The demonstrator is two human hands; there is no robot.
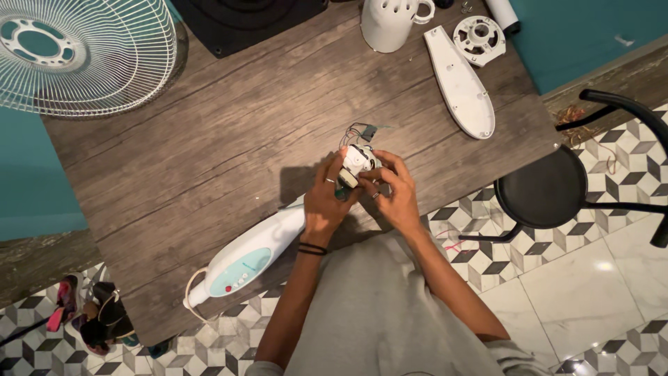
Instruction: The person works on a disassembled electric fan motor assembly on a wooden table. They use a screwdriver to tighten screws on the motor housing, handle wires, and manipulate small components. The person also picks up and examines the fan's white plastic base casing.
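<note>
My left hand (pixel 325 202) and my right hand (pixel 396 195) are both closed around a small white motor part (pixel 357 162) with thin wires and a dark connector (pixel 362 130) sticking out of its far side. I hold it just above the near edge of the wooden table (pixel 229 139). A long white fan stem with a pale blue button panel (pixel 243 264) lies on the table under my left wrist, pointing to the lower left.
A white wire fan grille (pixel 76 52) rests at the far left. A black base (pixel 243 24), a white housing (pixel 386 24), a long white cover (pixel 463 83) and a round white part (pixel 479 36) lie at the far side. A black stool (pixel 546 191) stands to the right.
</note>
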